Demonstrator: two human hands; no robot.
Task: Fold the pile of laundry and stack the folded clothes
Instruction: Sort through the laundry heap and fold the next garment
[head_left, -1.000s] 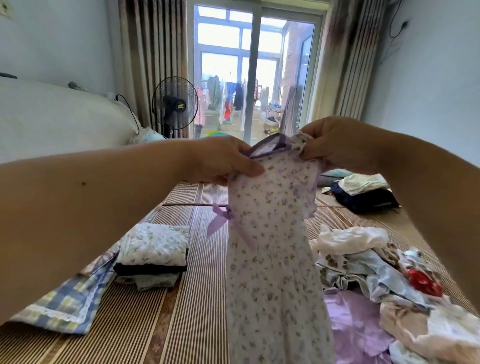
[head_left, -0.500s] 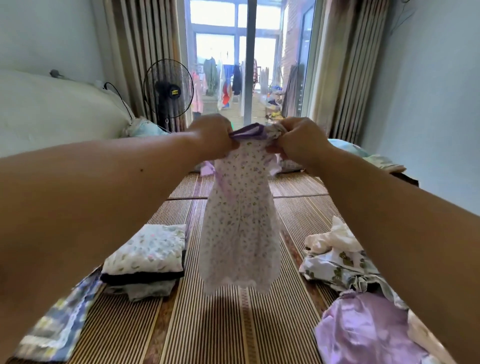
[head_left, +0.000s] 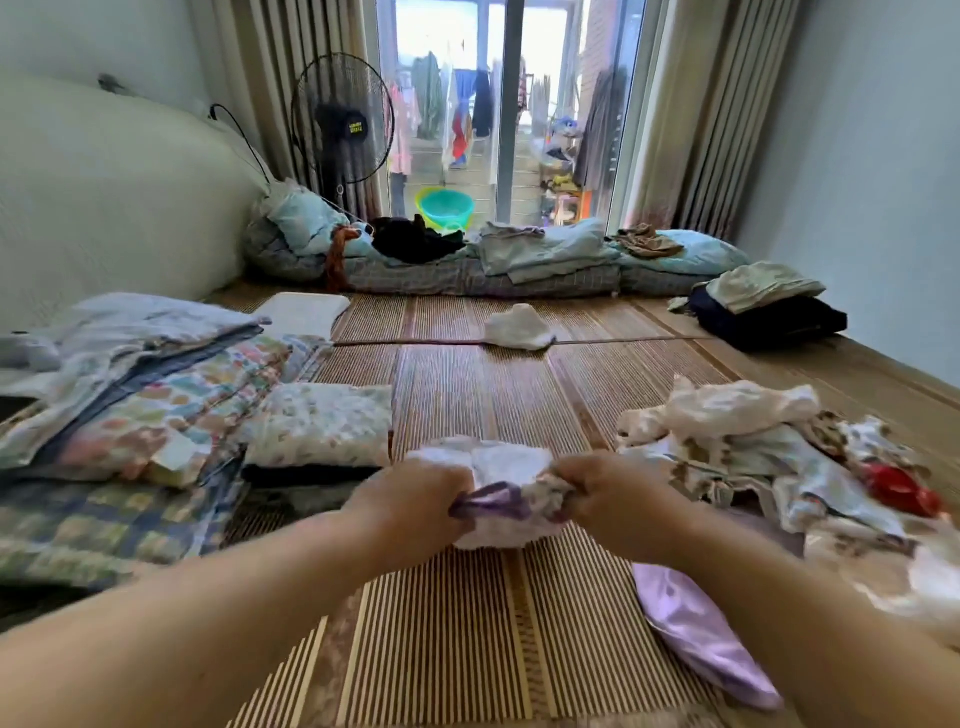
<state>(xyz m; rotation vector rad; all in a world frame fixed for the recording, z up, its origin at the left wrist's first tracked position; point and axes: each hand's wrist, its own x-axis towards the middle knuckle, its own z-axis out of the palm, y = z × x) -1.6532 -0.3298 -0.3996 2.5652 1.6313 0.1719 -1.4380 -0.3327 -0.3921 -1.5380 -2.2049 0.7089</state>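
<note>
While holding the flowery dress (head_left: 501, 465) tight in left grip (head_left: 415, 501) and right grip (head_left: 615, 493) at 6 o'clock, seems partly done: folded stack (head_left: 322, 434) at 9 o'clock, messy pile (head_left: 748, 441) at 3 o'clock yet to fold.

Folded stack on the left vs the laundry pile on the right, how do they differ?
The folded stack is squared and flat; the laundry pile is crumpled and lumpy. The folded stack shows neat layers, a floral piece over a dark one; the laundry pile is a tangle of pale garments with a red item. Both lie on the striped mat.
</note>
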